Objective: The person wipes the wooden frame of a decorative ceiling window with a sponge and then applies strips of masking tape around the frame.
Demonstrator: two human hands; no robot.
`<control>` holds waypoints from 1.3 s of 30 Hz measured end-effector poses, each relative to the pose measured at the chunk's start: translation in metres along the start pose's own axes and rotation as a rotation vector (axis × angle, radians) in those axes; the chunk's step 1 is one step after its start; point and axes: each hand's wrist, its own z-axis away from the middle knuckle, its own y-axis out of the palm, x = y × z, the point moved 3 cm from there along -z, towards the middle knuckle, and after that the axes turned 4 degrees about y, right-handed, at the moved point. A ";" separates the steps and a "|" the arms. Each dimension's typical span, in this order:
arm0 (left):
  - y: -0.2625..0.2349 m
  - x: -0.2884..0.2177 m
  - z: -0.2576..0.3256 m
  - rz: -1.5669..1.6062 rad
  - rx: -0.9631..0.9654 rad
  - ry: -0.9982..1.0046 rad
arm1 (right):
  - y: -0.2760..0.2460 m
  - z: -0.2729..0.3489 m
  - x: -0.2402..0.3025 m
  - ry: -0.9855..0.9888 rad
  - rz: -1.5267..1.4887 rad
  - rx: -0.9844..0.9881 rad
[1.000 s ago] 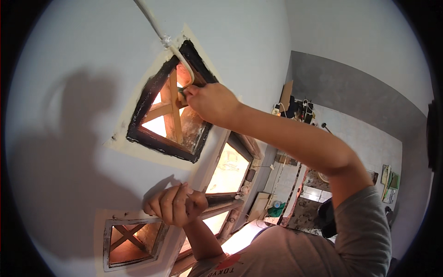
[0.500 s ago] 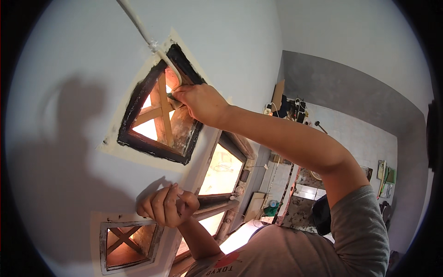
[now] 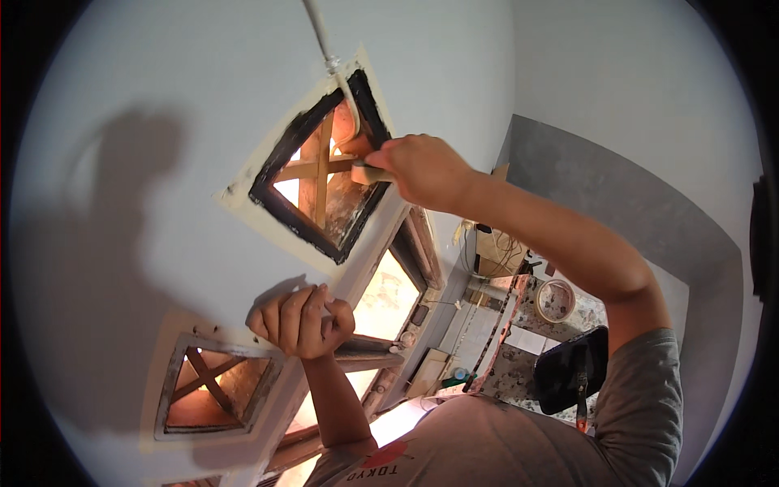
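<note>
My right hand (image 3: 422, 169) grips a small tan, round-ended object (image 3: 369, 173) at the right side of a diamond-looking wall opening. Its exact kind is partly hidden by my fingers. The opening has a thick black frame (image 3: 296, 229) with wet-looking, uneven edges and pale tape around it. Tan crossed bars (image 3: 323, 168) span the inside, with light coming through. Lower on the wall, my left hand (image 3: 302, 322) is closed in a loose fist, its palm side hidden. Below that hand is a second opening with a worn grey frame (image 3: 168, 381) and a cross of bars.
A pale pipe (image 3: 319, 32) runs down the wall into the upper opening. Bright windows with wooden frames (image 3: 423, 243) stand beside it. Below are a speckled surface with a round tape-like ring (image 3: 555, 301), a black tray (image 3: 560, 381) and a paintbrush (image 3: 582, 398).
My view has shifted, moving the upper opening rightward. My right hand has drawn back toward the frame's right edge, showing more of the tan object. The tray and brush have come into fuller view.
</note>
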 end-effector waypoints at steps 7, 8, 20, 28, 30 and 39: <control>0.003 -0.005 -0.010 0.040 -0.041 -0.016 | -0.087 0.105 0.017 0.024 -0.124 0.258; 0.005 -0.003 -0.009 0.043 -0.051 -0.013 | -0.104 0.123 0.023 0.048 -0.137 0.253; -0.010 -0.005 -0.015 0.174 0.061 0.018 | -0.264 0.484 0.041 0.742 0.072 -0.589; -0.020 -0.135 0.087 1.236 0.526 -0.645 | -0.154 0.654 0.004 1.296 -0.352 -1.527; -0.020 -0.179 0.132 1.386 0.756 -0.822 | -0.143 0.623 0.002 1.262 -0.453 -1.460; -0.041 -0.256 0.194 1.710 0.760 -1.142 | -0.123 0.542 0.010 0.898 0.197 -0.763</control>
